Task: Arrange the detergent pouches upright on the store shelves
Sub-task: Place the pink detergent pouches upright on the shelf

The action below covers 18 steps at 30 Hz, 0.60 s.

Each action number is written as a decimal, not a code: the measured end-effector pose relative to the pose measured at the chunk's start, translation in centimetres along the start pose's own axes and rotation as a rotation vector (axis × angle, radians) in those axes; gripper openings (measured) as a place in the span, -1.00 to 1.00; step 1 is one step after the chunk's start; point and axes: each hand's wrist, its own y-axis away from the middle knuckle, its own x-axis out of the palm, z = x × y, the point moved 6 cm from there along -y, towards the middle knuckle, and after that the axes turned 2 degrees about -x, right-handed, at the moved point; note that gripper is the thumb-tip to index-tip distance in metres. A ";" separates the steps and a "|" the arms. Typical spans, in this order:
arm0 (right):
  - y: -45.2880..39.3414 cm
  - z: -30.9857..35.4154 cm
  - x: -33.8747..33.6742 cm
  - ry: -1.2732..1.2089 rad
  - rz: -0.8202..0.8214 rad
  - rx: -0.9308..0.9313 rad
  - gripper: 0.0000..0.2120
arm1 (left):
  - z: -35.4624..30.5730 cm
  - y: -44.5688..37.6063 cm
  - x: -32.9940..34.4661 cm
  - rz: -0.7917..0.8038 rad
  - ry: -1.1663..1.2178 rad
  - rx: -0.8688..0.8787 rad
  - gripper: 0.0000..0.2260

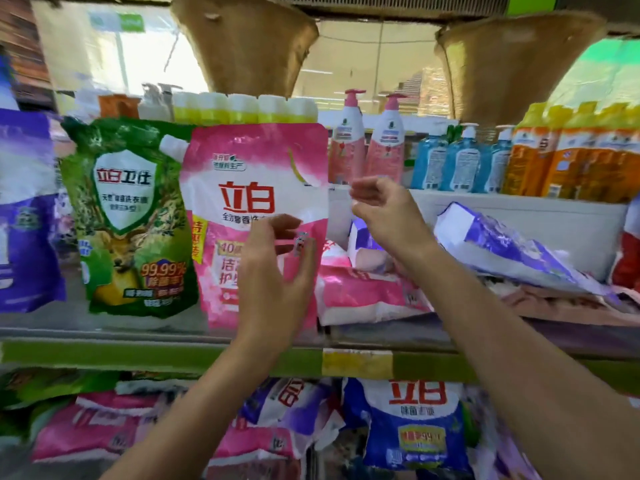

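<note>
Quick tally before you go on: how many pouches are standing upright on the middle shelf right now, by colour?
Purple pouch: 1
Green pouch: 1
Pink pouch: 1
Total: 3 upright. The pouches to the right lie flat in a pile.

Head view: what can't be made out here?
- Pink pouch: lower front print hidden behind the left hand; contact unclear.
- Right hand: fingertips motion-blurred, so no grip can be read.
- Purple pouch: cut off by the left frame edge.
- Fallen purple pouch: label smeared, unreadable.
- Blue bottles: label text too small.
- Lower-shelf pouches: partly hidden by both forearms.
</note>
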 end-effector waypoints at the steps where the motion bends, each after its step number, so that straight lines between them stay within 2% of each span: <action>1: -1.3 -0.1 0.3 0.012 0.057 0.002 -0.71 | -0.5 0.1 1.1 0.026 -0.002 0.017 -0.80; 6: -6.8 -2.1 1.3 0.098 0.327 0.103 -0.75 | -2.1 0.2 7.8 0.177 0.020 -0.021 -0.65; 11: -9.4 -4.7 2.5 0.087 0.557 0.244 -0.74 | -1.1 -3.6 11.2 0.173 -0.193 -0.179 -0.48; 14: -10.5 -5.6 3.1 0.131 0.646 0.252 -0.72 | 0.4 -4.5 12.2 0.280 -0.391 -0.343 -0.41; 18: -10.9 -6.3 4.5 0.179 0.749 0.238 -0.77 | 2.2 -3.3 12.3 0.470 -0.535 -0.568 -0.25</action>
